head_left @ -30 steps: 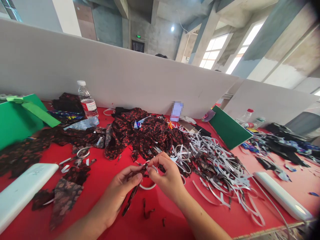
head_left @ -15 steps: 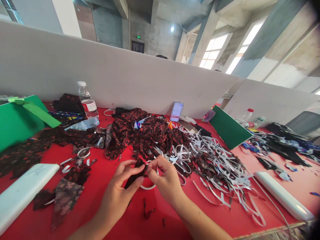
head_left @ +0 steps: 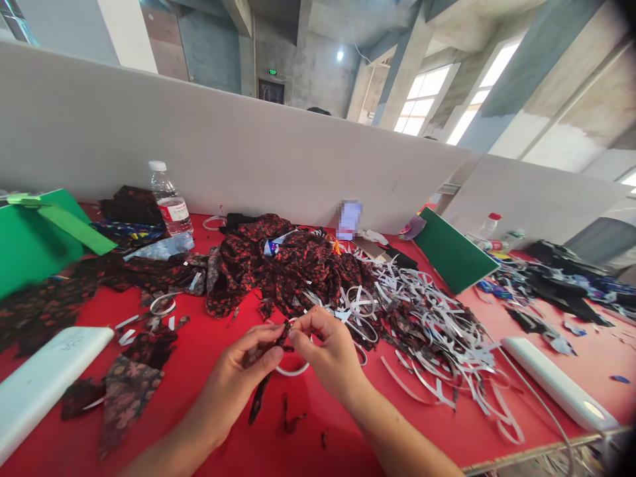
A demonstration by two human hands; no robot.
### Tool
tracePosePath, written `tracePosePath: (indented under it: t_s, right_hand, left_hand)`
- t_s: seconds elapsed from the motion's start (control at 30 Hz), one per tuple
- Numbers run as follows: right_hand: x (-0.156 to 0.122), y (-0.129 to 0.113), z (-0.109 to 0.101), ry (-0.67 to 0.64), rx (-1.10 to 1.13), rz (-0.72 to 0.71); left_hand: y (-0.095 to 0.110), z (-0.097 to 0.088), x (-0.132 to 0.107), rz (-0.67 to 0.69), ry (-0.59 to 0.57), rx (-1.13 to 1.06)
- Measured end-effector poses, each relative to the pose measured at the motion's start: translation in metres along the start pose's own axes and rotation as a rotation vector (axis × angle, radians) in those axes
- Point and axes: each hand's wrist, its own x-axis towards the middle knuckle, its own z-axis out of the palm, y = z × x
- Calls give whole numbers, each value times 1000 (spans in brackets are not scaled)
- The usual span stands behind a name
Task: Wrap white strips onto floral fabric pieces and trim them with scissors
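Note:
Both my hands meet over the red table [head_left: 209,344], pinching one narrow strip of dark floral fabric [head_left: 261,394] between them. My left hand [head_left: 238,377] grips the strip with thumb and fingers closed, and the strip's tail hangs down below it. My right hand [head_left: 328,354] pinches the strip's upper end at the fingertips. A white ring of tape [head_left: 293,368] lies on the table just under the hands. A heap of black and red floral cloth [head_left: 278,262] sits right behind them.
A tangle of white paper strips [head_left: 437,324] spreads to the right. A water bottle [head_left: 167,199] stands at the back left by a green board [head_left: 30,242]. White flat devices lie at left [head_left: 44,377] and right [head_left: 556,381]. Fabric scraps [head_left: 129,391] litter the left; a grey partition [head_left: 238,159] closes the back.
My left hand's fingers have shifted along the strip, bunching it up half a second ago and now letting its tail hang down again. The right hand kept its pinch almost in place.

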Motion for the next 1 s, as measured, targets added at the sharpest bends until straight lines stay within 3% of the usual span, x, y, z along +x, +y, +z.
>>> tracePosePath:
  t_s: [0.2, 0.47, 0.6, 0.77, 1.0]
  right_hand:
    - [3, 1, -1, 21, -149, -77]
    - [9, 4, -5, 41, -199, -36]
    - [16, 10, -12, 19, -157, 2]
    - [22, 19, -18, -8, -224, 51]
    - [32, 32, -26, 72, -408, 62]
  left_hand:
    - [11, 7, -3, -272, -1, -312]
    - [14, 6, -3, -470, -107, -404]
    - [15, 2, -2, -469, -166, -441]
    - [16, -1, -1, -445, -138, -496]
    - [17, -8, -3, -430, -183, -560]
